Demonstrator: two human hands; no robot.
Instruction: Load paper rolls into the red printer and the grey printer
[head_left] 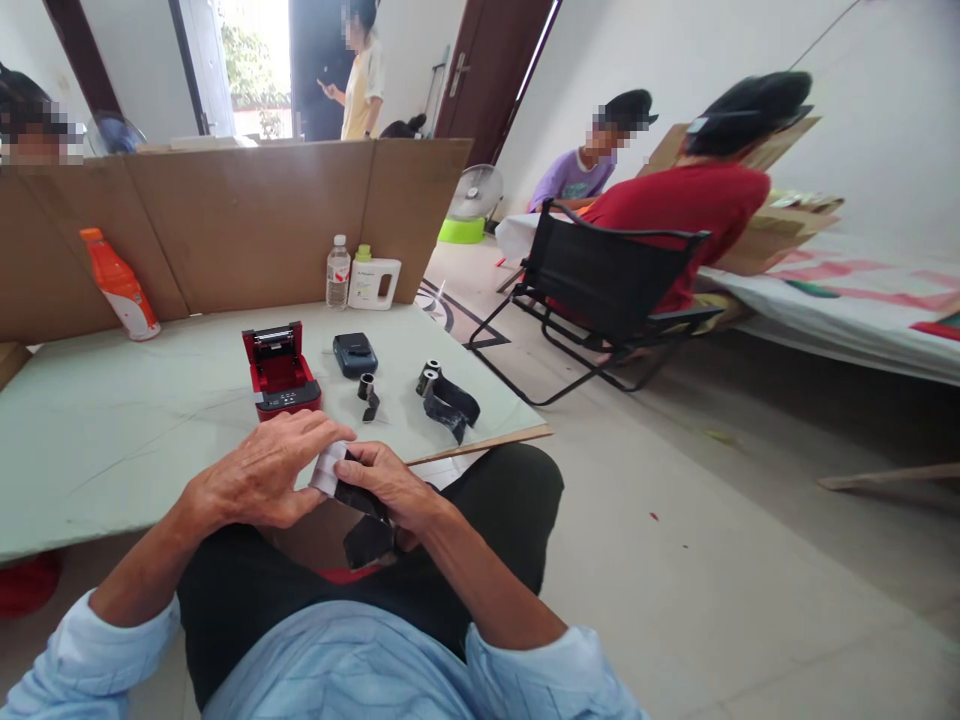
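Observation:
Above my lap, in front of the table edge, I hold a strip [362, 497] that is white at its upper end and black below. My left hand [262, 470] is closed on the white end, fingertips above and thumb below. The fingers of my right hand [390, 485] pinch the same piece where white meets black, and its black tail hangs under that hand. Just beyond my left hand stands a red label printer [283, 375] with its lid up. Behind my hands lie a small black roll [366, 388] and, farther right, black rolls with loose tails [450, 400].
On the pale table [150, 430] are a dark portable device [355, 354], an orange bottle [120, 285], a clear bottle [338, 273] and a white jug [375, 283]. A cardboard screen [247, 225] borders the far side. A folding chair [611, 270] holds a person in red; other people are nearby.

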